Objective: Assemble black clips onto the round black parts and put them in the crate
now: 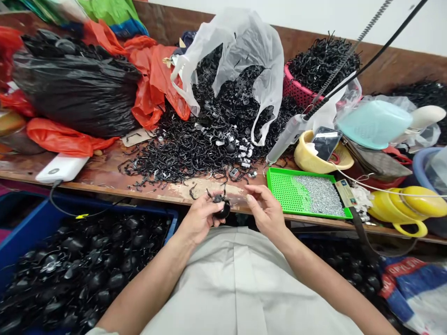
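Observation:
My left hand (201, 217) grips a small round black part (222, 207) just off the table's front edge, the thumb lying across it. To its right, my right hand (268, 210) has its thumb and fingers apart, pointing toward the black part without touching it. Nothing shows between those fingers. Behind both hands, a heap of short black strips (181, 149) covers part of the brown table (104, 179), with small white and grey pieces among them. A green tray (288, 190) holding many small silvery pieces lies right of my right hand.
A blue crate (172, 221) of black parts stands at lower left. An electric screwdriver (287, 137) hangs behind the tray. Farther right are a yellow basket (303, 153) with a phone and a yellow cup (391, 204). A white power bank (63, 167) lies at left.

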Demonstrator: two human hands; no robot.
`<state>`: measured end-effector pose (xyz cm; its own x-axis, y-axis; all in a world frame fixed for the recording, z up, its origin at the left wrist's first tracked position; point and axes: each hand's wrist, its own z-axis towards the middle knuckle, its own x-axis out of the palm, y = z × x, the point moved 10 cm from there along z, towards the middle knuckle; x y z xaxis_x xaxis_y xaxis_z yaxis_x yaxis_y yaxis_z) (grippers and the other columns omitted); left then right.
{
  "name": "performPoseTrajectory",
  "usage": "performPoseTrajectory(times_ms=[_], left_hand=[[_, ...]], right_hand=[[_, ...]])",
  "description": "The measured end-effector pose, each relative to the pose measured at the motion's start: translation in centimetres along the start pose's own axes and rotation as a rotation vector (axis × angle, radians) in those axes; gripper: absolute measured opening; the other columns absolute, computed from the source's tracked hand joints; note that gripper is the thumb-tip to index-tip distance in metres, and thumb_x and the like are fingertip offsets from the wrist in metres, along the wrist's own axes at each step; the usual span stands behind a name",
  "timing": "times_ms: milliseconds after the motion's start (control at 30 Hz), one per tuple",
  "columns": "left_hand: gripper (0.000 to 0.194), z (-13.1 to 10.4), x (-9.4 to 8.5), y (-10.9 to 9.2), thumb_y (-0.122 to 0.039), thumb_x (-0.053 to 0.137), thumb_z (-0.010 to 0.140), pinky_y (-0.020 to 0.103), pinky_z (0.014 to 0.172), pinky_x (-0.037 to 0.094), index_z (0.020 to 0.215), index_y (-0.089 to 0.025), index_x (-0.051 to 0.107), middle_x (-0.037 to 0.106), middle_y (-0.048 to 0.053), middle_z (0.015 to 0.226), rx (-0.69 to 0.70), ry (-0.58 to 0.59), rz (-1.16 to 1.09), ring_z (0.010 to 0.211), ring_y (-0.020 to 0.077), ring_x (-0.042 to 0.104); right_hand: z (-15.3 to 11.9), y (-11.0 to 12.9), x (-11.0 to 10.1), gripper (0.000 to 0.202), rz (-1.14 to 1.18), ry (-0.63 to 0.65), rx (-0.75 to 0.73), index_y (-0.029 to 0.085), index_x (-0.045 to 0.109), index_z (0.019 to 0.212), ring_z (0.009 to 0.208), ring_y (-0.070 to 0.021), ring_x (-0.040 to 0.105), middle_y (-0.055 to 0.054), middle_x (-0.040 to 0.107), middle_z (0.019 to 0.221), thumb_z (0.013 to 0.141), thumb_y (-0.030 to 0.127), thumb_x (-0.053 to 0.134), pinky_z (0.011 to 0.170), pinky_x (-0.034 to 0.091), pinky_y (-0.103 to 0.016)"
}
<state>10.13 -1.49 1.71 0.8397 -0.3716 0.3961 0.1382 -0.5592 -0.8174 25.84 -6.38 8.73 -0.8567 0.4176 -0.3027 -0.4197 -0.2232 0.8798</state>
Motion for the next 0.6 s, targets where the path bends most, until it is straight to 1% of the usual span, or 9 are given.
performPoseTrajectory(times_ms=[33,100,167,200,267,333,433,533,600], left_hand=[[0.051,-0.2,0.1,-0.5,-0.02,0.072,0.072,0.02,0.052,0.045,0.118,-0.019,0.051,0.07,0.003,0.087,0.071,-0.025,0.082,0.063,0.0124,0.063],[0.058,-0.8,0.7,-1.7,-0.019,0.072,0.073,0.027,0.076,0.051,0.126,-0.02,0.048,0.07,0.005,0.098,0.235,-0.038,0.262,0.085,0.0164,0.066],[0.061,-1.4,1.5,-2.9,-0.018,0.068,0.078,0.034,0.097,0.045,0.134,-0.022,0.045,0.067,0.007,0.112,0.378,-0.026,0.403,0.106,0.0194,0.062],[0.061,-1.7,1.5,-3.3,-0.018,0.065,0.081,0.036,0.102,0.041,0.137,-0.023,0.042,0.065,0.008,0.117,0.431,-0.03,0.449,0.112,0.02,0.06],[0.062,-2.1,1.1,-4.1,-0.018,0.062,0.084,0.038,0.107,0.038,0.141,-0.025,0.037,0.061,0.009,0.126,0.501,-0.061,0.5,0.119,0.0205,0.056],[0.064,-2.4,0.6,-4.7,-0.018,0.061,0.085,0.038,0.108,0.036,0.143,-0.026,0.035,0.059,0.009,0.13,0.541,-0.083,0.546,0.122,0.0206,0.054],[0.058,-3.3,0.8,-5.5,-0.018,0.061,0.085,0.038,0.108,0.035,0.139,-0.026,0.041,0.061,0.008,0.127,0.579,-0.064,0.625,0.12,0.0214,0.055],[0.047,-4.7,1.5,-6.1,-0.019,0.061,0.084,0.037,0.104,0.04,0.129,-0.025,0.051,0.062,0.008,0.125,0.564,-0.043,0.65,0.117,0.023,0.057],[0.044,-5.2,2.0,-5.7,-0.019,0.062,0.081,0.035,0.097,0.044,0.123,-0.024,0.054,0.064,0.008,0.12,0.505,0.0,0.638,0.109,0.0226,0.06]], right_hand=[[0.1,-0.4,0.3,0.025,0.022,0.025,0.028,0.024,0.06,0.117,0.087,-0.018,0.061,-0.006,0.064,0.101,0.093,0.03,0.054,0.077,0.051,-0.033],[0.3,-0.4,1.3,0.021,0.03,0.101,0.029,0.023,0.063,0.111,0.083,-0.0175,0.061,-0.005,0.065,0.095,0.093,0.031,0.054,0.073,0.051,-0.032],[0.4,0.6,2.1,0.015,-0.009,0.168,-0.045,0.022,0.065,0.101,0.079,-0.0172,0.06,-0.004,0.064,0.086,0.093,0.029,0.055,0.07,0.051,-0.031],[0.4,1.3,2.3,0.013,-0.031,0.189,-0.094,0.022,0.065,0.097,0.078,-0.0173,0.06,-0.004,0.064,0.084,0.093,0.027,0.054,0.07,0.051,-0.032],[0.2,2.5,2.6,0.012,-0.049,0.216,-0.185,0.023,0.065,0.096,0.08,-0.0174,0.06,-0.004,0.064,0.085,0.093,0.023,0.053,0.072,0.051,-0.033],[-0.1,3.5,2.8,0.013,-0.044,0.227,-0.253,0.024,0.063,0.102,0.084,-0.0182,0.061,-0.005,0.065,0.089,0.091,0.021,0.056,0.077,0.052,-0.034],[-0.1,4.7,3.2,0.025,-0.071,0.232,-0.329,0.024,0.061,0.111,0.092,-0.021,0.061,-0.008,0.064,0.097,0.087,0.022,0.064,0.081,0.053,-0.037],[-0.5,5.4,4.5,0.022,-0.093,0.318,-0.38,0.027,0.063,0.108,0.091,-0.0221,0.063,-0.007,0.066,0.096,0.087,0.02,0.062,0.081,0.054,-0.038],[-0.7,4.6,5.1,0.019,-0.072,0.363,-0.315,0.028,0.064,0.106,0.085,-0.0215,0.066,-0.006,0.068,0.092,0.089,0.021,0.059,0.075,0.056,-0.035]])
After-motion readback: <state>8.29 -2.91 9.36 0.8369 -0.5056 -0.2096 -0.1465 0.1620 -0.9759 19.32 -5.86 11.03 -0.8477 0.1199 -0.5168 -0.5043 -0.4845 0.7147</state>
